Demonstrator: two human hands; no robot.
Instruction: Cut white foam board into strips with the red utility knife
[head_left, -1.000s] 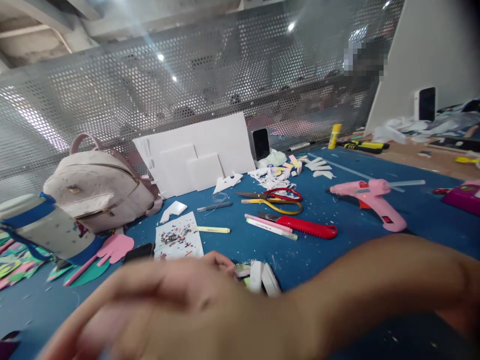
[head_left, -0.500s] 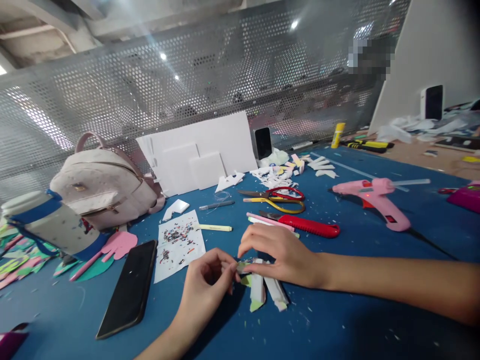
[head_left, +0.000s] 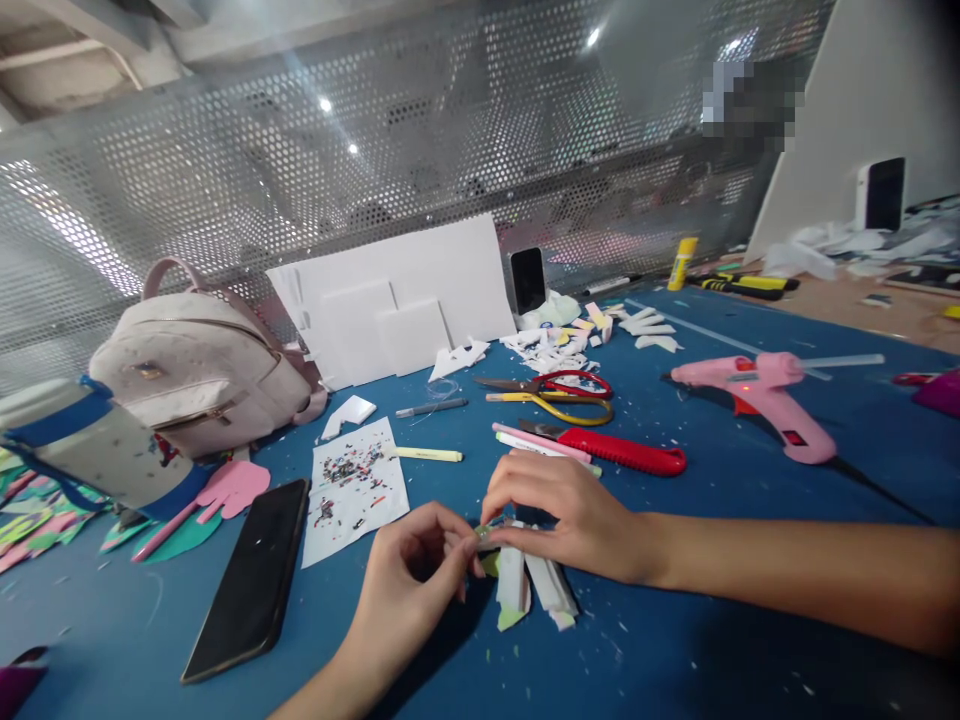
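Between my two hands is a small craft figure of white foam strips [head_left: 512, 580] with pale green and pink tips, lying on the blue table. My left hand [head_left: 416, 565] pinches a small piece at its left end with thumb and forefinger. From above and the right, my right hand [head_left: 562, 510] closes thumb and fingers on its upper part, where something greenish and clear shows. Most of that upper part is hidden by my fingers. Just beyond my right hand lie a red box cutter [head_left: 626, 453] and several pens [head_left: 540, 443].
Scissors [head_left: 574, 390], a pink glue gun [head_left: 757, 390] and a glue stick [head_left: 682, 263] lie or stand to the right. At left are a phone [head_left: 251, 580], a speckled paper sheet [head_left: 356, 485], a bottle [head_left: 112, 450] and a backpack [head_left: 202, 350]. Behind stand white boards [head_left: 450, 260] and scraps [head_left: 551, 350].
My fingers have shifted slightly on the craft figure, both hands keeping their pinch. The whole view has moved a little; the other things on the table stay in place.
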